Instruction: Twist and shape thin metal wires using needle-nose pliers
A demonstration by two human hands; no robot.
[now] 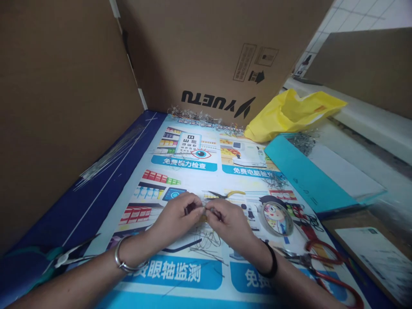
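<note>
My left hand (178, 212) and my right hand (230, 216) meet over the middle of a printed poster (210, 288), fingertips pinched together. Between them is a tiny piece of what looks like thin wire (204, 207); the fingers hide most of it. Just below the hands, a tangle of thin wire loops (207, 239) and loose straight strands lies on the poster. Beyond the fingertips rest small pliers (225, 195) with a yellow handle. A roll of tape (276, 219) lies right of my right hand.
Red-handled scissors (310, 259) lie by my right forearm, green-handled pliers (62, 259) by my left. Cardboard walls (206, 51) stand behind and left. Wire bundles (111, 156) lie at left. At right are a yellow bag (289, 113), a turquoise box (296, 171) and wire clumps (277, 182).
</note>
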